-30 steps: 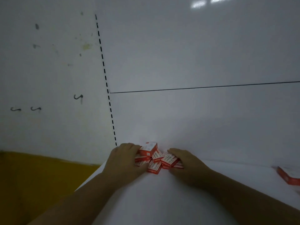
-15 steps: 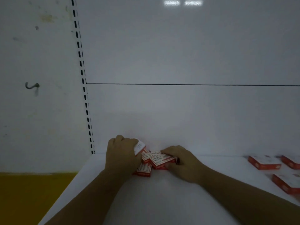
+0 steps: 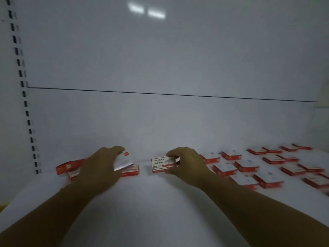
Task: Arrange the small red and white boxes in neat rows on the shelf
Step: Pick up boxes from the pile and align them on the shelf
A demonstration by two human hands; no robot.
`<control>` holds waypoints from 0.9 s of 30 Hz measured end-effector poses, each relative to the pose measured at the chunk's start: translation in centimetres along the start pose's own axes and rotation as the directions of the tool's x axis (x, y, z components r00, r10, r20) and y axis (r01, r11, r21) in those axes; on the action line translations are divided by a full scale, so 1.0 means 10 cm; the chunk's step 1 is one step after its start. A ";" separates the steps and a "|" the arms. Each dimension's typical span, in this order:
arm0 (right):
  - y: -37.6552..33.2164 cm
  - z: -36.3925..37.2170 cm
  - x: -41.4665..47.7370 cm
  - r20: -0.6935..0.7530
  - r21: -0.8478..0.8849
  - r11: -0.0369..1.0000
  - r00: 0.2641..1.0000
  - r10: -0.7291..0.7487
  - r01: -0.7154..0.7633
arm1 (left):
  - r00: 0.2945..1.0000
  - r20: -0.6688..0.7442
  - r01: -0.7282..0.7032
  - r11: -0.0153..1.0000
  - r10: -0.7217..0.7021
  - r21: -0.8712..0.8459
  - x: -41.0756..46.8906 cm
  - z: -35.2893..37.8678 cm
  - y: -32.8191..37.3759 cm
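My left hand grips a small red and white box, tilted, above the white shelf. My right hand holds another small box upright, its printed face turned toward me. Under and left of my left hand lie a few loose boxes, one more just below the held box. To the right, several boxes lie flat in rough rows reaching to the frame's right edge.
The shelf's white back panel rises right behind the boxes. A slotted upright runs down the left side. A yellow patch shows past the shelf's left edge. Bare shelf surface stretches in front of my hands.
The view swung right, revealing the rows of boxes. My hands moved apart from the small pile, each lifting one box. The pile now sits under my left hand.
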State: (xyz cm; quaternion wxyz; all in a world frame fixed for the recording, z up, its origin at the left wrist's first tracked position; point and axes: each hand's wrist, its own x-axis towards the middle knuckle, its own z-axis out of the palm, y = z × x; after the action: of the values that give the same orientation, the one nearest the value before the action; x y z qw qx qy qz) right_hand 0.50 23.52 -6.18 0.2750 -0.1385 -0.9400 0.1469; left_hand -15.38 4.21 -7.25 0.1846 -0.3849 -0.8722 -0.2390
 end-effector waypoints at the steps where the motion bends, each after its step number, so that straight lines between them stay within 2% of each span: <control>1: 0.11 -0.12 -0.12 -0.024 -0.016 1.000 0.999 0.022 -0.022 | 0.999 0.039 -0.019 1.000 0.019 -0.009 -0.01 0.03 0.11; 5: 0.58 -0.70 -0.55 -0.049 -0.069 0.995 0.997 0.066 -0.070 | 0.963 0.206 -0.163 0.985 0.172 -0.060 -0.01 0.09 0.86; 8: 0.95 -1.14 -0.84 -0.081 -0.101 0.990 0.992 0.095 -0.103 | 0.930 0.219 -0.280 0.954 0.297 -0.107 -0.02 0.09 1.56; 12: 1.49 -1.67 -1.19 -0.099 -0.098 0.982 0.983 0.153 -0.162 | 0.891 0.259 -0.350 0.927 0.374 -0.137 -0.14 0.19 2.46; 16: 1.94 -1.96 -1.35 -0.105 -0.063 0.979 0.977 0.184 -0.192 | 0.880 0.331 -0.287 0.937 0.341 -0.202 -0.29 0.34 2.98; 23: 2.39 -1.85 -1.14 0.073 -0.007 0.985 0.983 0.171 -0.171 | 0.811 0.556 -0.127 0.983 0.182 -0.135 -0.42 0.67 3.24; 25: 2.53 -1.82 -1.07 0.102 0.009 0.986 0.981 0.163 -0.164 | 0.808 0.569 -0.143 0.988 0.152 -0.062 -0.40 0.70 3.24; 27: 2.70 -1.86 -0.99 0.111 0.002 0.986 0.980 0.163 -0.164 | 0.856 0.487 -0.180 0.983 0.174 -0.034 -0.24 0.66 3.27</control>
State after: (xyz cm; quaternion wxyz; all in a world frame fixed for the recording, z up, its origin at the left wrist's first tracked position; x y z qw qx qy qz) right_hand 23.79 48.70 -5.43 0.2103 -0.2055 -0.9383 0.1819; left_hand 10.06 25.77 -4.92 -0.0177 -0.5099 -0.8529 -0.1110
